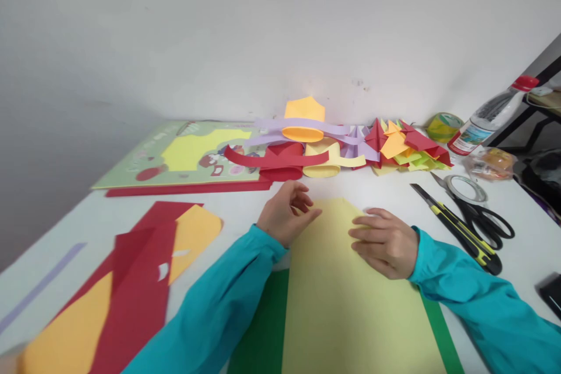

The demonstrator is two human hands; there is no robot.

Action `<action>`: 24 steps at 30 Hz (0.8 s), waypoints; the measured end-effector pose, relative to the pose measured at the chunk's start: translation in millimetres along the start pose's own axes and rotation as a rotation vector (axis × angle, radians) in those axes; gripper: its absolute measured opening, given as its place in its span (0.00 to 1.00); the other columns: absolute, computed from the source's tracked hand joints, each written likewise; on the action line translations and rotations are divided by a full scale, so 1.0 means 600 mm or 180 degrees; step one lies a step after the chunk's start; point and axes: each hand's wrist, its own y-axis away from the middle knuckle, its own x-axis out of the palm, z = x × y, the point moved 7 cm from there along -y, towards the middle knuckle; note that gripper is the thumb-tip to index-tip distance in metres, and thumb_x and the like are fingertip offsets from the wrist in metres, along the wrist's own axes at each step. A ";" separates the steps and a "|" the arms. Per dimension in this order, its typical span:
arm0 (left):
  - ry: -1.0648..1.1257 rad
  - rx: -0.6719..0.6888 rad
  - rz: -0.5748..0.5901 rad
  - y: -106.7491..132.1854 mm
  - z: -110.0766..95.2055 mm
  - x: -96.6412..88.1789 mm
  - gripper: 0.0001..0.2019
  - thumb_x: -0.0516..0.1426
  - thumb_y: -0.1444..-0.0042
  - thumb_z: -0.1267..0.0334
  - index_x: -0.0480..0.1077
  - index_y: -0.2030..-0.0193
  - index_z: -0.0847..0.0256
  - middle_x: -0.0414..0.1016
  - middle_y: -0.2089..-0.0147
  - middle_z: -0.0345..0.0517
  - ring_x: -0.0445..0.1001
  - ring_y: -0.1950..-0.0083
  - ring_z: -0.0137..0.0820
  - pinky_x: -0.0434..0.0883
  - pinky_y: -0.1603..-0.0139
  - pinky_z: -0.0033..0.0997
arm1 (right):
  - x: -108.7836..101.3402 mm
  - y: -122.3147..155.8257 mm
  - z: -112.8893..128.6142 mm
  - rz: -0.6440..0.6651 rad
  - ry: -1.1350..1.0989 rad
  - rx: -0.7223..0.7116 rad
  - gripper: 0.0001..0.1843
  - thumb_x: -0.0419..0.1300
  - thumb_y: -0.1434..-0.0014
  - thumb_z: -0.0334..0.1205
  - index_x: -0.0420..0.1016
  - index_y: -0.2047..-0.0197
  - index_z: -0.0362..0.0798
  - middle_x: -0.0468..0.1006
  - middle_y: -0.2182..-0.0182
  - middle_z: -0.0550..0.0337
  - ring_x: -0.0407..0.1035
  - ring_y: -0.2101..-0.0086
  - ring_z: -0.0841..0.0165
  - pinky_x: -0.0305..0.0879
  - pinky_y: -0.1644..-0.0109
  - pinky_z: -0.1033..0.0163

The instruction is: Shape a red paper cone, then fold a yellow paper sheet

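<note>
A pale yellow sheet of paper (346,304) lies on the white table in front of me, on top of a green sheet (258,333). My right hand (383,241) rests flat on the yellow sheet's far right corner, which looks folded over, fingers pressing down. At the sheet's far left corner is my left hand (287,210), fingers curled and thumb touching the paper's edge. Both arms wear teal sleeves.
Red and orange paper scraps (140,269) lie at left, a green picture board (184,155) behind them. Folded paper shapes (333,143) are piled by the wall. At right are a yellow-black utility knife (460,228), scissors (482,219), tape rolls (468,187) and a bottle (491,114).
</note>
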 end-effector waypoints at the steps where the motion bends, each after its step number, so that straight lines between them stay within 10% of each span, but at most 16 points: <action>1: -0.0081 0.0113 -0.0064 0.002 -0.004 -0.002 0.21 0.58 0.56 0.51 0.61 0.59 0.59 0.72 0.64 0.45 0.72 0.66 0.34 0.72 0.67 0.36 | 0.000 0.000 0.000 0.0003 0.0003 0.0001 0.09 0.55 0.41 0.35 0.76 0.60 0.48 0.79 0.56 0.56 0.67 0.50 0.63 0.56 0.42 0.50; 10: -0.2183 -0.0424 0.0088 0.002 0.014 0.004 0.33 0.56 0.59 0.38 0.69 0.59 0.70 0.68 0.58 0.59 0.69 0.53 0.50 0.69 0.52 0.46 | 0.000 0.000 -0.001 0.0003 -0.0076 0.0066 0.09 0.55 0.41 0.36 0.76 0.60 0.49 0.79 0.56 0.56 0.67 0.49 0.62 0.56 0.43 0.50; 20: -0.1184 -0.0184 -0.0230 0.003 0.014 -0.008 0.18 0.58 0.54 0.55 0.63 0.58 0.59 0.69 0.68 0.42 0.69 0.70 0.33 0.70 0.70 0.34 | -0.003 -0.001 0.000 -0.0025 -0.0119 0.0070 0.10 0.55 0.41 0.36 0.76 0.60 0.48 0.79 0.56 0.56 0.67 0.49 0.62 0.56 0.43 0.50; 24: -0.0915 0.0978 -0.0112 0.018 -0.036 0.009 0.10 0.53 0.48 0.60 0.67 0.59 0.60 0.70 0.68 0.43 0.70 0.68 0.31 0.72 0.66 0.32 | -0.004 -0.002 0.000 -0.0038 -0.0127 0.0076 0.10 0.54 0.41 0.36 0.76 0.59 0.48 0.79 0.56 0.56 0.67 0.50 0.62 0.57 0.43 0.50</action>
